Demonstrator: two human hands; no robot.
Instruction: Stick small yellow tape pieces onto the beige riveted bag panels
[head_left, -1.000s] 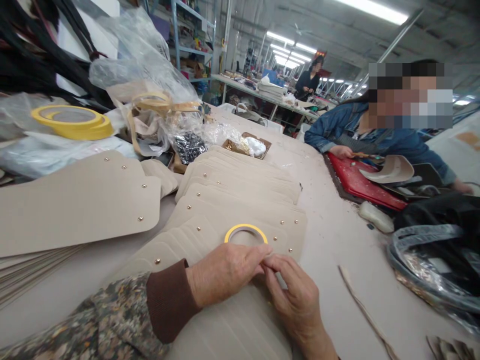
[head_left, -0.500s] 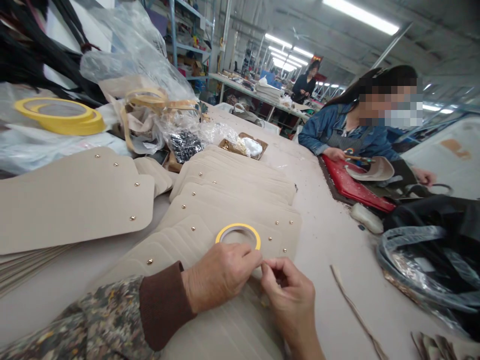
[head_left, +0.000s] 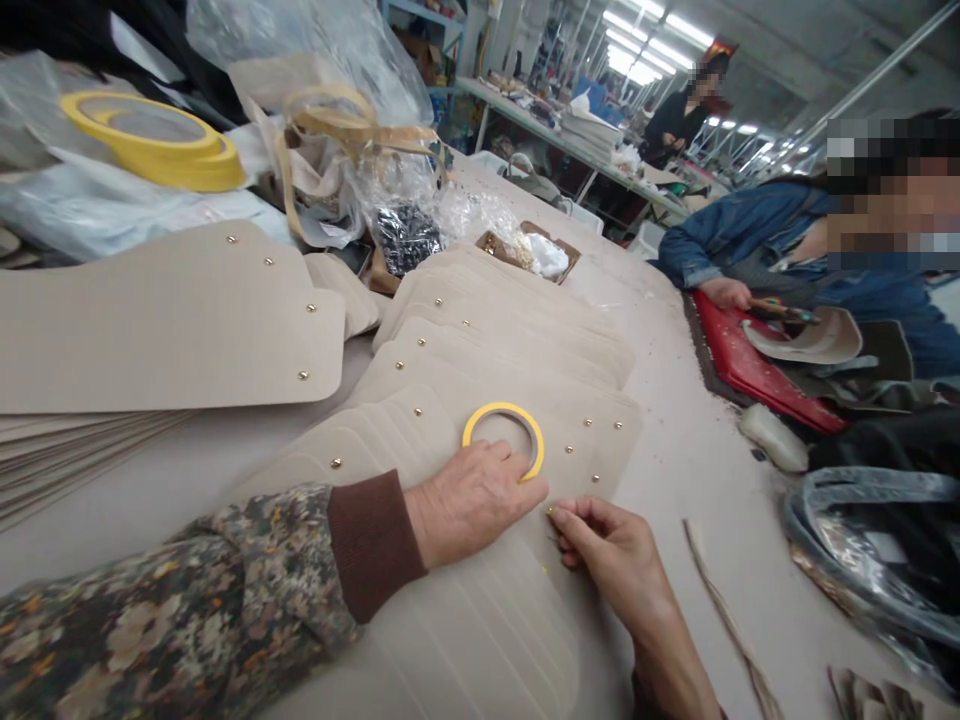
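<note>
Observed the left hand (head_left: 476,505) closed on the lower edge of a yellow tape roll (head_left: 501,408), with fingers curled over the rim. Could not tell the tightness of the hold. Located the roll near mid-view, above a spread of overlapping beige panels (head_left: 480,350); could not confirm contact between roll and panels. Found the right hand (head_left: 619,555) just beside the left and apart from it, with thumb and forefinger pinched narrow on a small yellowish piece (head_left: 551,511), too small to identify.

Recorded metal studs (head_left: 421,342) on several panels. Logged a separate panel stack (head_left: 165,320) to the left, likewise studded, well apart from both hands. Sighted flat yellow rolls (head_left: 202,168) beyond that stack, among plastic wrapping (head_left: 142,208), and an open box (head_left: 571,264) with white and golden contents at the far end of the spread. Noted a thin strip (head_left: 720,605) on the table (head_left: 667,400), right of the right hand. Saw a co-worker's hand (head_left: 727,292) at a red board (head_left: 739,330), holding a blurred tool (head_left: 780,310).
</note>
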